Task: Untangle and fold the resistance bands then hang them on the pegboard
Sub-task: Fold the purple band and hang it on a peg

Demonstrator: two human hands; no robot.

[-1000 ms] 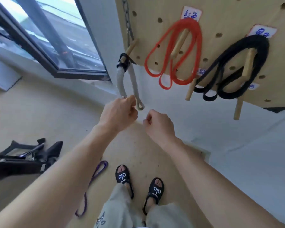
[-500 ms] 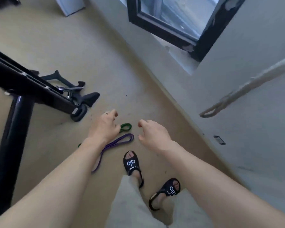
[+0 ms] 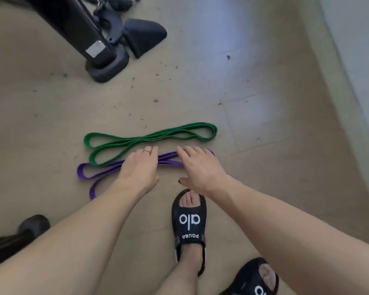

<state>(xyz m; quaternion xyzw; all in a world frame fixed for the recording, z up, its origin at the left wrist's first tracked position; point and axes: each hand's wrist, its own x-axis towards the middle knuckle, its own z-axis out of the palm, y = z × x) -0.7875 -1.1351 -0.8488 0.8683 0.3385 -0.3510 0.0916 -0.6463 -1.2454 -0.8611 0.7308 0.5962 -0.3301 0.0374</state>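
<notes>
Purple band (image 3: 100,173), green band (image 3: 149,137): two; hands (image 3: 140,169) seemingly over purple.

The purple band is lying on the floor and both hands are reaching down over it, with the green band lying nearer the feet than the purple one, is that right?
Not quite. In the head view the green band lies farther from the feet, beyond the purple band. The rest holds: the purple band is on the floor, and the left hand and right hand reach down over it.

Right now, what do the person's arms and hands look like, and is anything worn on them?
Both forearms are bare, with no sleeves, watch or bracelet in view. The left hand wears one thin ring on a finger. The right hand shows no ring or glove. No markings are visible on either arm.
</notes>
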